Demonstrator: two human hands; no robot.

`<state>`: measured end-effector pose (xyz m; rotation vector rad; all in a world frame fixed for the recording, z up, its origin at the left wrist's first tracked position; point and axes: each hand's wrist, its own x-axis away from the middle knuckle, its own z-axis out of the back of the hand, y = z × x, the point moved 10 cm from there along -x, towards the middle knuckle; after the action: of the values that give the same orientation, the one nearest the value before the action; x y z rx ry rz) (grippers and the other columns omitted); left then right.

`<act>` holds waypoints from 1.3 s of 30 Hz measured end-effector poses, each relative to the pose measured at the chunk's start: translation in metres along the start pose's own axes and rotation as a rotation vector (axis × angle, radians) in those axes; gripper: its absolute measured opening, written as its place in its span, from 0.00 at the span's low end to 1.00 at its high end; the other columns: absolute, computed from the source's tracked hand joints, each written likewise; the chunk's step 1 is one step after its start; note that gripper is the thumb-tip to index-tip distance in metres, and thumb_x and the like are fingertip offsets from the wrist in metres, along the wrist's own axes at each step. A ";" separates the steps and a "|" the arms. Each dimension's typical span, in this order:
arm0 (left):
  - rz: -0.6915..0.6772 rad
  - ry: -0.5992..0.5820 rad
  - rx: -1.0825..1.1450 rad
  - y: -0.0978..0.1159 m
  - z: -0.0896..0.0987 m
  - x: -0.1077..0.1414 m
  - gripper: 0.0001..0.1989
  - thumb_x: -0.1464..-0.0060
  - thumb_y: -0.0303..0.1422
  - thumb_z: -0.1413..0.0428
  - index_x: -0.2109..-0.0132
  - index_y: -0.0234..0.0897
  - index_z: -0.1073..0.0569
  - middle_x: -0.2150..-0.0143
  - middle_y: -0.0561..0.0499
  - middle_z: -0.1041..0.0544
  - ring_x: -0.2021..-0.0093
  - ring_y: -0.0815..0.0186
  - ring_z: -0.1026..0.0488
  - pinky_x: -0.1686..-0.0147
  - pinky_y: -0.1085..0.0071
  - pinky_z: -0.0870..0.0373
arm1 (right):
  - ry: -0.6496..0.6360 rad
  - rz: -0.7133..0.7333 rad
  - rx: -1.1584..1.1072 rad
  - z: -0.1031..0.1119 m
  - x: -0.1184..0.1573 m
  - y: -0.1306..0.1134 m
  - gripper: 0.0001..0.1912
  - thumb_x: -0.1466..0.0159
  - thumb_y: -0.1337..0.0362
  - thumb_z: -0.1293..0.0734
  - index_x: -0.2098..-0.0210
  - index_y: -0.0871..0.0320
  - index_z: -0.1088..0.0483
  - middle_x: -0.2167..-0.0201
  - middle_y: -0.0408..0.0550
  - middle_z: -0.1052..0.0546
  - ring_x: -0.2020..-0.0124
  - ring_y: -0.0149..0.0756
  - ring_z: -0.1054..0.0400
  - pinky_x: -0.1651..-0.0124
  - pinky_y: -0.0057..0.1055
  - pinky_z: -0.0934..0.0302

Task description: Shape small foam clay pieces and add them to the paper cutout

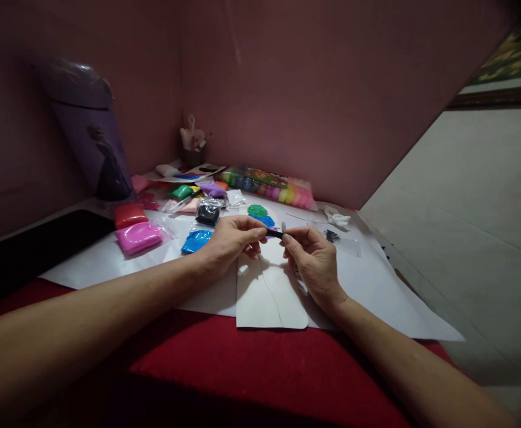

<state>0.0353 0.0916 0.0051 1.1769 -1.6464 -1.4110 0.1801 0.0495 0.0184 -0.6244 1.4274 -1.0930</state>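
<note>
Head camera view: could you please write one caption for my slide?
The left hand and right hand hold a black piece above a white card, with colourful packets to the left.

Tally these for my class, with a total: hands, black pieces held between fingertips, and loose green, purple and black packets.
Left hand and right hand: 2
Held black piece: 1
Green packet: 1
Purple packet: 1
Black packet: 1
Total: 6

A: ok what are we looking at, body-wise?
B: left forearm and right forearm are both bare, kinda slim, tapering smoothly down.
A: and further along?
B: left hand and right hand are bare too lol, pretty slender shape.
</note>
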 end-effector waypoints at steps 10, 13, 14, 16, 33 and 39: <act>0.043 -0.131 -0.048 -0.005 -0.015 0.004 0.10 0.50 0.26 0.40 0.59 0.28 0.23 0.76 0.51 0.26 0.81 0.75 0.35 0.79 0.75 0.37 | -0.111 0.010 -0.033 -0.010 0.003 -0.001 0.07 0.36 0.60 0.34 0.61 0.57 0.29 0.76 0.41 0.28 0.81 0.27 0.35 0.81 0.26 0.40; 0.031 -0.168 -0.086 -0.003 -0.019 0.005 0.06 0.50 0.26 0.41 0.63 0.29 0.23 0.76 0.52 0.27 0.82 0.75 0.35 0.80 0.76 0.38 | -0.191 0.019 -0.022 -0.018 0.008 -0.004 0.10 0.36 0.59 0.34 0.58 0.56 0.28 0.76 0.40 0.28 0.82 0.27 0.36 0.82 0.26 0.39; 0.022 -0.172 -0.097 -0.002 -0.020 0.005 0.04 0.50 0.26 0.41 0.65 0.29 0.23 0.77 0.53 0.27 0.83 0.75 0.35 0.81 0.76 0.38 | -0.201 0.040 -0.005 -0.020 0.009 -0.007 0.09 0.36 0.59 0.33 0.58 0.55 0.28 0.74 0.41 0.27 0.80 0.27 0.34 0.80 0.26 0.38; 0.006 -0.171 -0.113 -0.001 -0.020 0.004 0.03 0.50 0.26 0.41 0.70 0.29 0.25 0.79 0.54 0.29 0.84 0.75 0.35 0.82 0.76 0.38 | -0.195 0.090 0.032 -0.020 0.010 -0.012 0.09 0.37 0.61 0.32 0.58 0.55 0.28 0.70 0.42 0.25 0.74 0.29 0.31 0.74 0.27 0.35; -0.014 -0.209 -0.133 -0.002 -0.023 0.003 0.08 0.46 0.27 0.44 0.74 0.31 0.30 0.84 0.55 0.32 0.86 0.74 0.37 0.83 0.77 0.41 | -0.164 0.122 0.096 -0.018 0.010 -0.014 0.04 0.38 0.63 0.31 0.64 0.56 0.28 0.74 0.40 0.25 0.75 0.28 0.33 0.70 0.28 0.36; -0.006 -0.208 -0.117 -0.005 -0.022 0.001 0.08 0.45 0.26 0.45 0.73 0.31 0.30 0.82 0.54 0.31 0.86 0.74 0.36 0.84 0.76 0.39 | -0.181 0.146 0.107 -0.019 0.011 -0.016 0.04 0.37 0.63 0.32 0.62 0.57 0.28 0.72 0.42 0.25 0.74 0.28 0.32 0.70 0.28 0.36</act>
<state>0.0554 0.0820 0.0044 0.9978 -1.6740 -1.6559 0.1566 0.0381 0.0253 -0.5202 1.2305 -0.9660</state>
